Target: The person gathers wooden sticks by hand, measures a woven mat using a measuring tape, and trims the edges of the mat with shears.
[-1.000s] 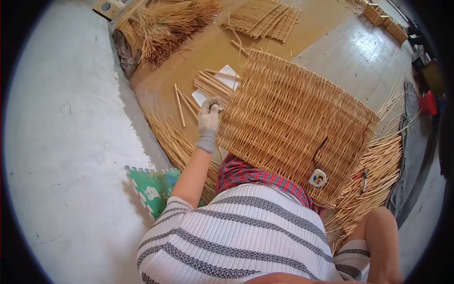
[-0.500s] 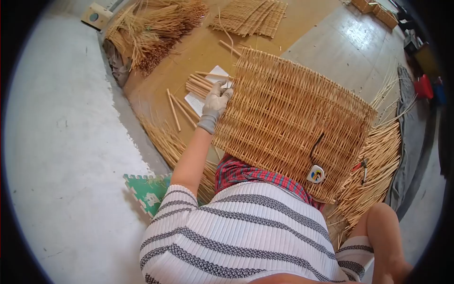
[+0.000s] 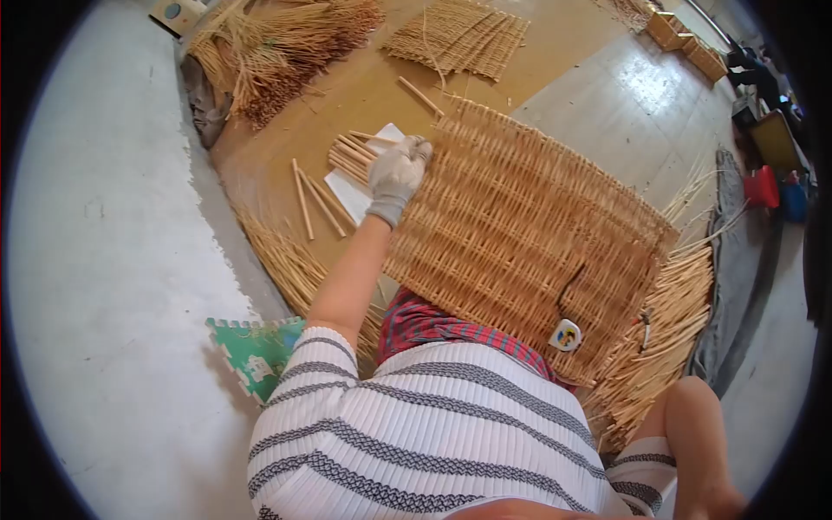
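Note:
A rectangular woven wicker panel (image 3: 520,234) lies across my lap, over a red plaid cloth (image 3: 425,321). My left hand (image 3: 400,173), in a pale work glove, is closed at the panel's left edge, its fingers curled there. On the panel's lower right part rests a white tape measure (image 3: 565,334) with a black strap. Just beyond my left hand, short peeled sticks (image 3: 351,158) lie in a bunch on white sheets. My right arm (image 3: 689,425) is bent at my side, and its hand is out of sight.
Loose wicker rods (image 3: 667,321) spread out at right, by a grey cloth (image 3: 728,251). A heap of dried stalks (image 3: 269,52) and stacked woven panels (image 3: 459,39) lie farther off. A white wall (image 3: 113,243) bounds the left; a green foam mat (image 3: 256,355) sits beside me.
My left hand has turned and its fingers now curl more tightly at the panel's edge. The view has shifted slightly, and the panel appears a little lower and farther left.

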Tool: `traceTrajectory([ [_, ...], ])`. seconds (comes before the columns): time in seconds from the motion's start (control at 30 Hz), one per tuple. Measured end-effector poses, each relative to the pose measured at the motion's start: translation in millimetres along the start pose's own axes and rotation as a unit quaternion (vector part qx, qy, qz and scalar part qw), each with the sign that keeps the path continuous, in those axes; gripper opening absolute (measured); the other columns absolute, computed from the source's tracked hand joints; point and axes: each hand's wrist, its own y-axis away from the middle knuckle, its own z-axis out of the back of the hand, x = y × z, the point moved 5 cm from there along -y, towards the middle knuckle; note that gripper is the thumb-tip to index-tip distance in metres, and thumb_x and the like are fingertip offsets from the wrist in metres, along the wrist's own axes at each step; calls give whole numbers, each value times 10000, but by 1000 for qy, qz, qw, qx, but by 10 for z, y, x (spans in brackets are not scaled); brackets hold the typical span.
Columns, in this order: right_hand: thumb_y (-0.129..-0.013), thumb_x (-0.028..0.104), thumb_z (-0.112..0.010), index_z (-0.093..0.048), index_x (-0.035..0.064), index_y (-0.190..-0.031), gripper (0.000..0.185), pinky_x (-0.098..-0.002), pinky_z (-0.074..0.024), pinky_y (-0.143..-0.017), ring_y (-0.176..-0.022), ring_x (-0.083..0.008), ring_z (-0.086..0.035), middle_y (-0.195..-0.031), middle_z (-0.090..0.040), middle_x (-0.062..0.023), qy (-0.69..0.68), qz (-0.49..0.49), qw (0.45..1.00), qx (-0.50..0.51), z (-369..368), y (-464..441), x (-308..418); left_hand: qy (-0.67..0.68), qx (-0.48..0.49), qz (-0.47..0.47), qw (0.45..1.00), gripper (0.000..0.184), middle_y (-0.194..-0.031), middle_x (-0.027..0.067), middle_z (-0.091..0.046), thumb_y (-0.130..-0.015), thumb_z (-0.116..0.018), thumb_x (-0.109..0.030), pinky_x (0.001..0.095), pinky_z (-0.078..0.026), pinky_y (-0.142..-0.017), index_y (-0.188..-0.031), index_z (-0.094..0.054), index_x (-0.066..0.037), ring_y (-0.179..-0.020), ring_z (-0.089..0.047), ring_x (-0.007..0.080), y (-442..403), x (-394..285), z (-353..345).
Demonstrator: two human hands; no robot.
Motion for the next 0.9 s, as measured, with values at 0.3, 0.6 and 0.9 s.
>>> traceTrajectory([
  [0.3, -1029, 168, -443, -511, 63, -1370, 363, -419, -381, -1138, -1308, -230, -456, -1387, -510, -89, -27, 1, 996, -89, -298, 86, -2, -11, -10, 61, 998, 365, -1036, 113, -739, -928, -542, -451, 413, -515, -905, -1136, -723, -212, -971, -690, 342, -376, 106, -106],
  [0.6, -1021, 190, -462, -527, 59, -1344, 354, -416, -399, -1118, -1271, -229, -482, -1343, -529, -90, -33, -4, 987, -159, -422, 187, 31, 153, 205, 0, 967, 518, -1232, 81, -698, -957, -666, -412, 300, -482, -951, -1336, -613, -64, -1092, -644, 186, -596, 213, -166],
  [0.9, -1013, 212, -481, -544, 56, -1318, 348, -412, -418, -1097, -1233, -228, -507, -1298, -549, -92, -24, 1, 979, -203, -395, 209, 71, 593, 387, 78, 702, 428, -1145, 15, -683, -954, -678, -127, 314, -555, -891, -1366, -564, -110, -1017, -650, 120, -934, 252, -589],
])
